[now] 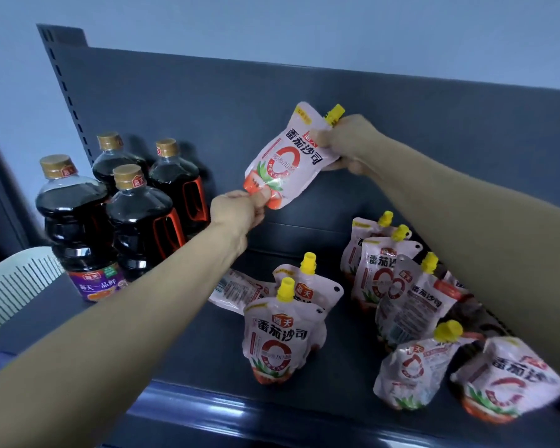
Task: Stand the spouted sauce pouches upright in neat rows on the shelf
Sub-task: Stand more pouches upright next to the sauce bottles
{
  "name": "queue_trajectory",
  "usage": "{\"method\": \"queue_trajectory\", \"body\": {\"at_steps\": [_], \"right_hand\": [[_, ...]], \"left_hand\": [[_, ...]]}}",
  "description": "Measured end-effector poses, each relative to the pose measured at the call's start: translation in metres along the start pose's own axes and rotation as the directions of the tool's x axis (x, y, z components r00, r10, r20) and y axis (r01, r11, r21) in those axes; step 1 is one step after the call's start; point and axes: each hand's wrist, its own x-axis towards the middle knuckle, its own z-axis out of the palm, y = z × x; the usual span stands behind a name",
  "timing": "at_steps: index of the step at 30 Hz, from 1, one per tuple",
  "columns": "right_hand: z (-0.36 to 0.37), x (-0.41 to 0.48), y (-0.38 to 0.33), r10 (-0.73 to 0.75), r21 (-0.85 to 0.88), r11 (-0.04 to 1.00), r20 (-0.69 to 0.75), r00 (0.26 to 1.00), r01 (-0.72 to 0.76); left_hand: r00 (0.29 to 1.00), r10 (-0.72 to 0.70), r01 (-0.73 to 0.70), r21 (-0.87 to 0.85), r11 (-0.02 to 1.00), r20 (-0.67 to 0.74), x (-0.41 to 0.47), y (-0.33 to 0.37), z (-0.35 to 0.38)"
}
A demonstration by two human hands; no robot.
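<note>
One pale pink sauce pouch (290, 155) with a yellow spout cap, a red ring and tomato artwork on its front hangs in the air above the shelf (188, 344), tilted with its spout toward the upper right — pinched at its bottom corner and near its top. Below it, two like pouches (277, 339) stand upright one behind the other near the middle of the shelf, with one more (240, 291) lying flat just behind them. To the right is a loose cluster (398, 286) — some upright, some leaning on each other — and two pouches (414, 370) slumped near the front edge.
</note>
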Motion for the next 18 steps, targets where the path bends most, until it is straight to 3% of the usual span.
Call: {"method": "queue_trajectory", "body": {"at_steps": [6,9,14,18], "right_hand": [[0.004,-0.005,0.004,0.014,0.006,1.000,-0.122,0.992,-0.013],[0.006,-0.008,0.003,-0.017,0.001,1.000,-0.140,0.990,0.017],[0.001,-0.011,0.001,-0.053,-0.021,0.998,-0.113,0.992,0.051],[-0.003,-0.013,0.002,-0.008,0.010,1.000,-0.069,0.998,0.009]], "left_hand": [[0.990,0.129,-0.128,-0.024,0.991,0.052,-0.009,0.007,0.003],[0.993,0.063,-0.063,-0.004,0.998,0.103,-0.007,0.008,0.000],[0.937,-0.101,0.152,-0.129,0.980,0.335,-0.008,-0.004,-0.015],[0.925,-0.150,0.181,-0.057,0.982,0.349,-0.005,-0.003,-0.016]]}}
